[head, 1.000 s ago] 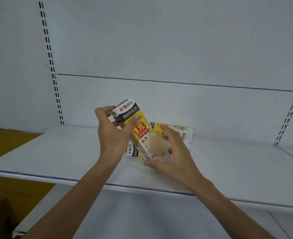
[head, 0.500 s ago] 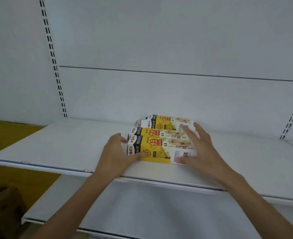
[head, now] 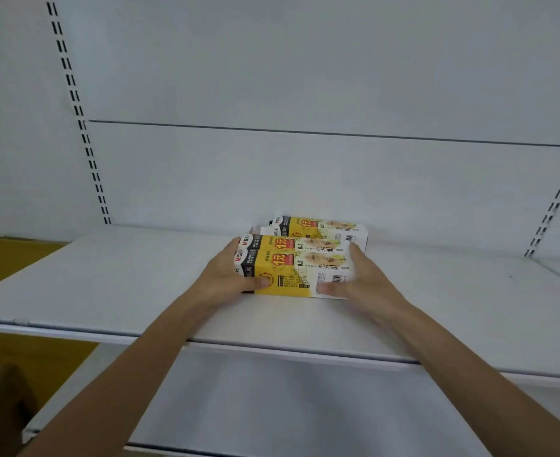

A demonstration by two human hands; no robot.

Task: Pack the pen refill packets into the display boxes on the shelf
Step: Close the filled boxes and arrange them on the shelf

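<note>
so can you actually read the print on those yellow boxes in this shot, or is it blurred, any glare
Head view: soft, even light, no glare on the cartons. Head view: the large print on the front box is legible, its fine print smeared. Head view: the wide lens tilts and slightly bows the slotted upright at left.

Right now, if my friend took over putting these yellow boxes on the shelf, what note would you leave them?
Left hand: grips the left end of the front box, thumb on its front face.
Right hand: grips the same box's right end, thumb also on the front face.
Things: three yellow boxes lie in a row on the shelf. The middle box touches the front one, and the back box sits behind, shifted right.
Done: all three boxes are on the shelf.
Left: probably square up the row, then let go. What is inside the boxes cannot be seen.
</note>
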